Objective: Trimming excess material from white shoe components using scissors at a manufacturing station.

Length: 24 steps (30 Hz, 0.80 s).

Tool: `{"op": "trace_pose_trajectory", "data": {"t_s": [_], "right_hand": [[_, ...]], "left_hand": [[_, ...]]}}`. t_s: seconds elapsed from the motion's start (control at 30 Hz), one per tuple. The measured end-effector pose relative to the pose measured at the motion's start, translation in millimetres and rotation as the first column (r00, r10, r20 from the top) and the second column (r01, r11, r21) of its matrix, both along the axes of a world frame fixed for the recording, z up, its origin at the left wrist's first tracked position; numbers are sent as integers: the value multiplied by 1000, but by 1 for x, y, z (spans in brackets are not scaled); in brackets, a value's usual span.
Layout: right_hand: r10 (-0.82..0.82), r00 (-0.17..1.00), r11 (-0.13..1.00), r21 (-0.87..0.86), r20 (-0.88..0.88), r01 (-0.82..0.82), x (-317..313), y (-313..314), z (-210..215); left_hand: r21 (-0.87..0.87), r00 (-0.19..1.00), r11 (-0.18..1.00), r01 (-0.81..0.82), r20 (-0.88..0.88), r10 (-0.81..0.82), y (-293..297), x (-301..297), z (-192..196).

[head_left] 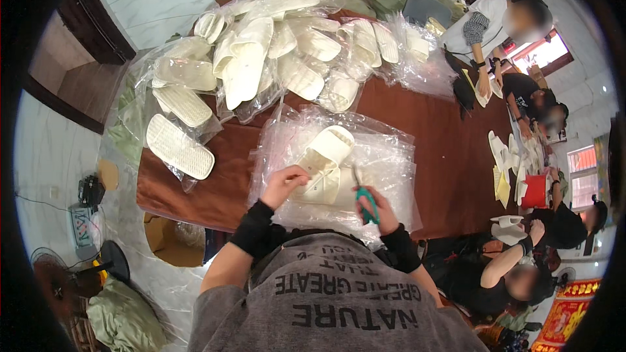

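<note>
In front of me, a pair of cream slippers [330,145] lies on a stack of clear plastic bags [385,182]. My left hand [285,184] is closed in a pinch at the left edge of the slippers; what its fingertips hold, if anything, is too small to make out. Green-handled scissors [366,207] are gripped in my right hand [381,212], just right of the slippers. Their dark blades point away from me, apart from the slippers. Black bands cover both my wrists.
Several bagged cream slippers [244,68] are heaped across the far left of the brown-covered table [450,156]. One bagged slipper [180,146] lies near the left edge. Co-workers handle slippers along the right side. A cardboard box [173,241] stands below the table's left front.
</note>
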State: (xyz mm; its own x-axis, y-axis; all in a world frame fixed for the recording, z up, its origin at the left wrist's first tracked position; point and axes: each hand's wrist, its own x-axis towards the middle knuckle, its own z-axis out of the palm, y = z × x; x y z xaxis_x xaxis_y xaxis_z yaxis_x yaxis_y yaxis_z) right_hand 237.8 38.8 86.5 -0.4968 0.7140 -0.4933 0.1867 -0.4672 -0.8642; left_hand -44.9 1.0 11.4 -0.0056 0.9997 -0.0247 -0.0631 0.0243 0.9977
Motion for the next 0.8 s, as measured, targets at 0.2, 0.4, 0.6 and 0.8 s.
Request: {"op": "trace_pose_trajectory", "data": {"t_s": [0.2,0.4,0.6,0.8], "right_hand": [[-426,827,696,717,368,40,101,46,-25],[-441,385,793,553,811,-256,167,81,-56],[-530,405,478,657,745,-583,91,89,-16],[10,622,87,619,783,-780,-32,45,1]], "left_hand": [[-55,902,902,-429,21,431,-89,-102,87],[200,490,488,-850,-39,871,-221,-216,108],[735,-410,302,-608,-616,673,-209,-209,114],[366,546,856,-364,-661,515,-68,-63,87]]}}
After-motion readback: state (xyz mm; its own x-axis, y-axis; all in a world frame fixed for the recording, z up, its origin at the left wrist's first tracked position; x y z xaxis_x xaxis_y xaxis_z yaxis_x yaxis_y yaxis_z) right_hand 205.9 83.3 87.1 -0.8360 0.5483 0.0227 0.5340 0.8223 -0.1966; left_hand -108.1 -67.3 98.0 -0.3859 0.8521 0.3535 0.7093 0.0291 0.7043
